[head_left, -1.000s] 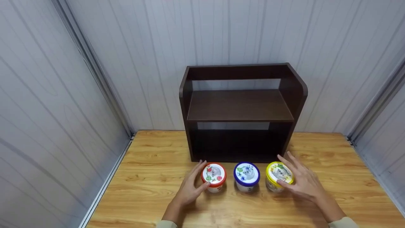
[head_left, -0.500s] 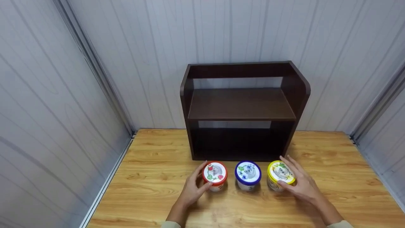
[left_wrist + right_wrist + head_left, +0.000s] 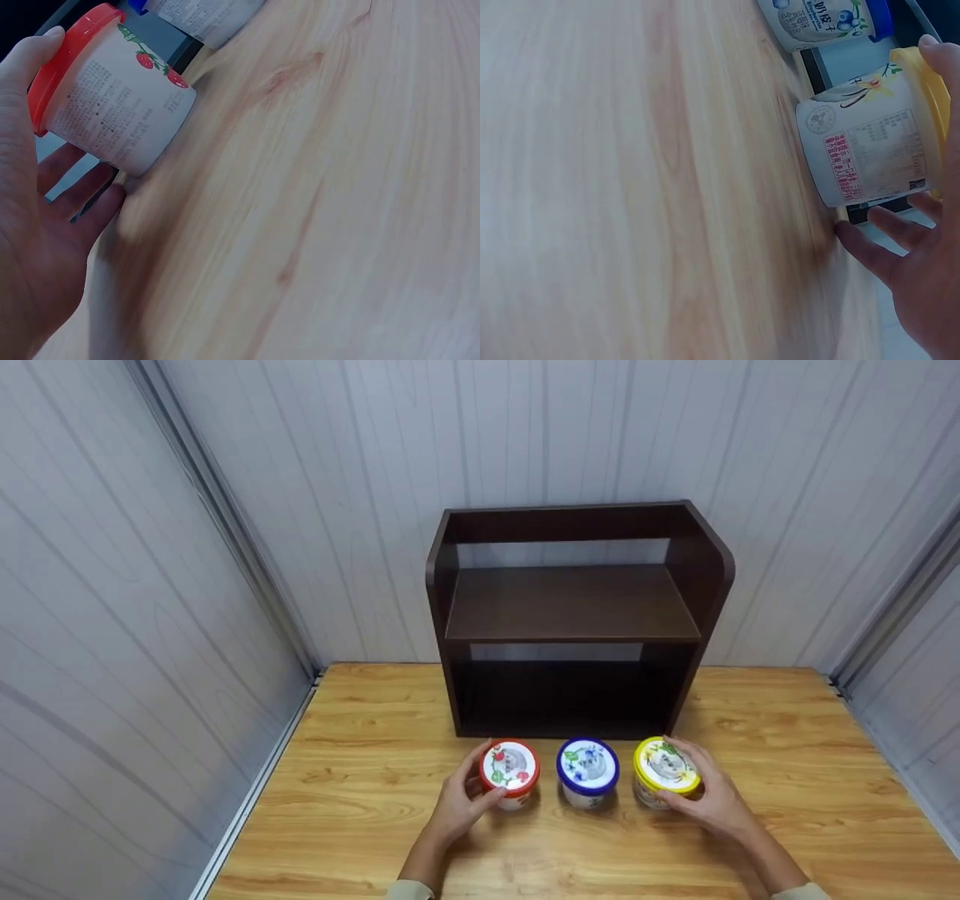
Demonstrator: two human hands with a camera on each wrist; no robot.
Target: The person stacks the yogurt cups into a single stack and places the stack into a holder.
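In the head view a row of three lidded paper tubs stands on the table before the shelf. My left hand (image 3: 457, 804) grips the red-lidded tub (image 3: 510, 769) at its lid, thumb on the near rim and fingers round the left side. Strawberries are printed on its wall (image 3: 124, 105) in the left wrist view. On the right, my right hand (image 3: 716, 799) holds the yellow-lidded tub (image 3: 666, 766) the same way, thumb at the front of the lid. A yellow flower decorates that tub. Between them, untouched, is the blue-lidded tub (image 3: 588, 769) with blueberries. All three are upright.
Just behind the tubs stands a dark brown two-level shelf (image 3: 574, 604), its front open. The wooden table (image 3: 360, 780) reaches back to a pale panelled wall (image 3: 360, 495), with more wall panels on the left and right.
Both hands have closed in on the outer tubs, the right hand's fingers coming down round the yellow lid. The tubs hold their places on the table; the head view shifted slightly.
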